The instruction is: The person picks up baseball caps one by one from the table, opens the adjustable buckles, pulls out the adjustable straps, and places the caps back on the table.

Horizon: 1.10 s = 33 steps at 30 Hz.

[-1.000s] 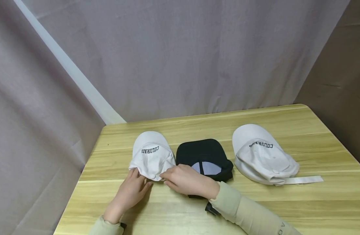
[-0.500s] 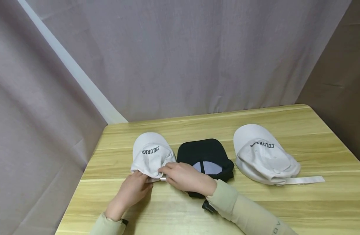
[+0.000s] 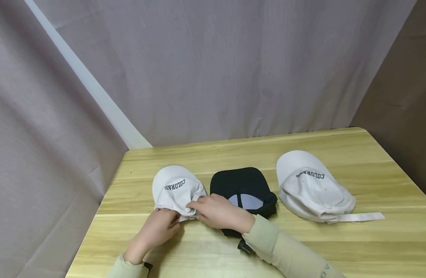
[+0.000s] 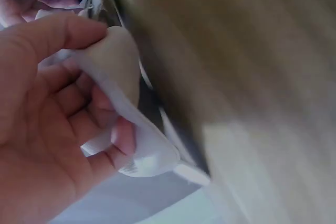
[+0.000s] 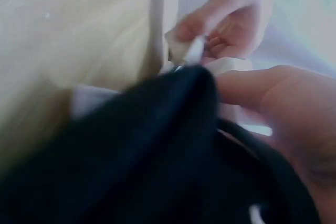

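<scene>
A white baseball cap (image 3: 172, 183) with dark "COLORADO" lettering, its last letter out of sight, lies at the left of the table, brim toward the back. My left hand (image 3: 158, 228) grips the near left part of its lower edge; in the left wrist view the thumb and curled fingers pinch the cloth band (image 4: 116, 59). With thumb and fingers, my right hand (image 3: 219, 210) holds the back of the same cap beside a small metal buckle (image 3: 192, 217). The right forearm crosses over a black cap (image 3: 238, 181), which fills much of the right wrist view.
Another white COLORADO cap (image 3: 311, 187) lies to the right, its loose strap (image 3: 361, 217) stretched out rightward. The black cap sits between the two white ones, its back opening toward me. Grey curtains (image 3: 206, 69) hang behind the wooden table (image 3: 338, 251).
The left white cap has shifted a little toward me and leftward, turning slightly. Both hands keep hold of it. The black cap and the right white cap stay in place.
</scene>
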Motion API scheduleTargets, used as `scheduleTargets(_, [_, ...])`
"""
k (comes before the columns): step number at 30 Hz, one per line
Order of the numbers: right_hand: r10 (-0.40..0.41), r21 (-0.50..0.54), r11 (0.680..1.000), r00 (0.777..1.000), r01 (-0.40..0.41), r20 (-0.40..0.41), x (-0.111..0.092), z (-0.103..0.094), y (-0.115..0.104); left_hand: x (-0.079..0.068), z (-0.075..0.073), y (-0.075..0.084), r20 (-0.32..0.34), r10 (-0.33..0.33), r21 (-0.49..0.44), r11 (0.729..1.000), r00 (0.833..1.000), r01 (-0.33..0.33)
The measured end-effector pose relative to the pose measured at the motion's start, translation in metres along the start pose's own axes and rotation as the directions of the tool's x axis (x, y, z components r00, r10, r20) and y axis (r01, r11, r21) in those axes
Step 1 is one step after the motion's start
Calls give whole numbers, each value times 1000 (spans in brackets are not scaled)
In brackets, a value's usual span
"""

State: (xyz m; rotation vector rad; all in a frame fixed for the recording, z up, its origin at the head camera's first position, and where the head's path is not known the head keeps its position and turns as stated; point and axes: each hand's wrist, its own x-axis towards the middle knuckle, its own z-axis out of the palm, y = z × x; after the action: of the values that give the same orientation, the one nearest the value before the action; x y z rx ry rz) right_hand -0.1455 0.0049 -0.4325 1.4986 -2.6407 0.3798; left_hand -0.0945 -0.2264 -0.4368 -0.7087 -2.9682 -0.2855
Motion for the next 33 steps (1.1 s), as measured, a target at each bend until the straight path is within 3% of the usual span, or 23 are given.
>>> scheduleTargets(5, [29,68,997,993,-21,-110,2,-12,-2,-1,-19,2,-142,-72,-95,994,987,59])
scheduleTargets(8, [40,131,991,979,-14,-199,4,-20,-3,1,-36,3,-281,-54,-121,992,958,21])
scheduleTargets(10, [41,162,987,965,1,-260,6,-25,-4,3,-47,4,-386,-16,-111,993,923,-29])
scheduleTargets(12, [29,166,986,948,26,-317,7,-30,-4,5,-56,4,-486,25,-80,994,874,-72])
scheduleTargets(16, [-2,134,989,917,61,-399,10,-35,-4,8,-67,9,-614,51,-41,994,788,-97])
scheduleTargets(18, [-1,117,991,904,57,-428,12,-37,-3,9,-69,11,-646,48,-37,995,762,-95])
scheduleTargets(25, [42,95,995,858,8,-512,15,-35,1,6,-69,13,-680,30,-40,996,733,-78])
scheduleTargets(33, [121,145,988,811,-46,-572,25,-32,-2,6,-69,17,-732,102,-9,987,674,-158])
